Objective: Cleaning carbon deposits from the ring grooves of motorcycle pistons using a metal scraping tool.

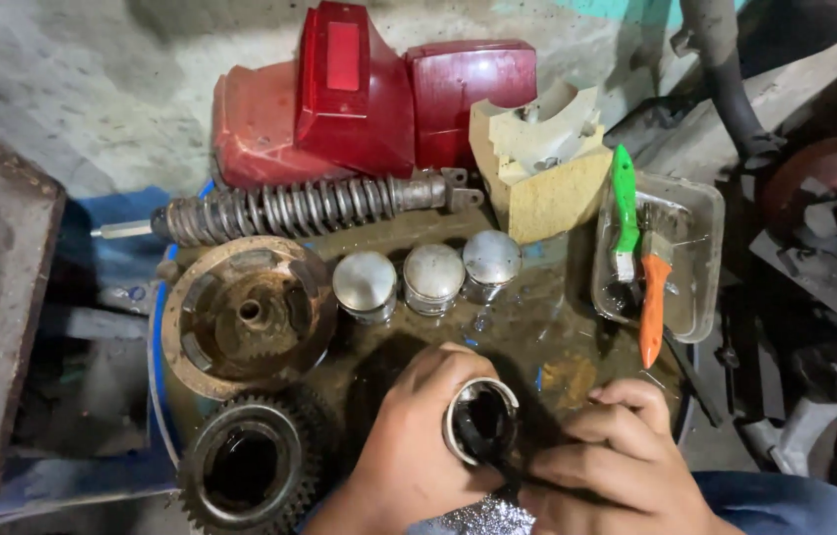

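While the left hand (409, 436) wraps closed around a hollow metal piston (481, 421), open end up, the right hand (617, 456) pinches shut on a thin dark tool (498, 466) that reaches into the piston's mouth; what kind of tool cannot be told. Places below are given from this held piston, which sits at the near edge of the oily drum top (527, 337).

Largest to smallest:

1. Red body panels (359, 99) — well beyond, leaning at the wall. Judged no hazard.
2. Drum top — directly under and beyond. Oil film; a slip of the piston from the left hand's grasp would likely send it rolling off the near edge.
3. Coil shock absorber (300, 210) — beyond and left, lying flat. Round; could roll if knocked.
4. Rusty brake hub (248, 315) — left and slightly beyond.
5. Toothed gear (248, 466) — just left, beside the left wrist. Teeth could scrape the forearm on a sudden jerk.
6. Foam block (547, 163) — beyond and right.
7. Clear plastic tray (701, 258) — right and beyond, holding a green-handled brush (625, 198) and an orange-handled brush (652, 307). The orange handle overhangs the rim; a right elbow swing could tip it out.
8. Three upright pistons (433, 279) — just beyond, in a row. Close enough to be toppled by the left knuckles.
9. Dark tool — if it skids inside the bore, it could, in my judgement, score the wall or jab the left palm.
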